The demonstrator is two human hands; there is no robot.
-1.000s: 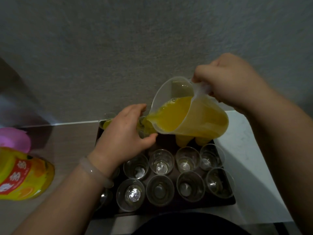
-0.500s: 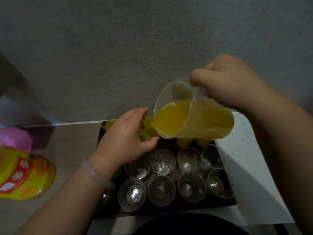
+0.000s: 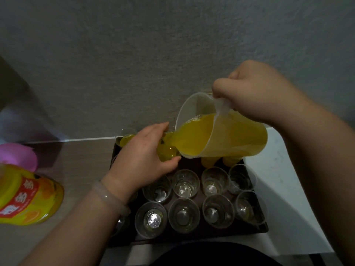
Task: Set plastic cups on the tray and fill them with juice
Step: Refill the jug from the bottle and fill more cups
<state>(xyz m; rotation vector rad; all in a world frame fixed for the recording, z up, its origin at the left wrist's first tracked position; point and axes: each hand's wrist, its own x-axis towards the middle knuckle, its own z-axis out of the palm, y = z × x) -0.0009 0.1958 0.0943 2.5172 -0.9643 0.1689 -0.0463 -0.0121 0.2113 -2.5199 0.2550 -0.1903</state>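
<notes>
Small clear plastic cup [image 3: 167, 153] gripped by left hand [image 3: 142, 160] at back of dark rectangular tray [image 3: 192, 237] — orange juice [image 3: 194, 135] poured in from tilted clear plastic jug [image 3: 238, 140], handle clenched by right hand [image 3: 257, 96]. Empty clear cups [image 3: 184, 183] ranged in front.

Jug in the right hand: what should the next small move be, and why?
Probably ease the jug back upright with the right hand. Its spout is pouring into the cup that the left hand grips, and that cup already looks yellow nearly to the top; empty cups wait in the nearer rows.
</notes>
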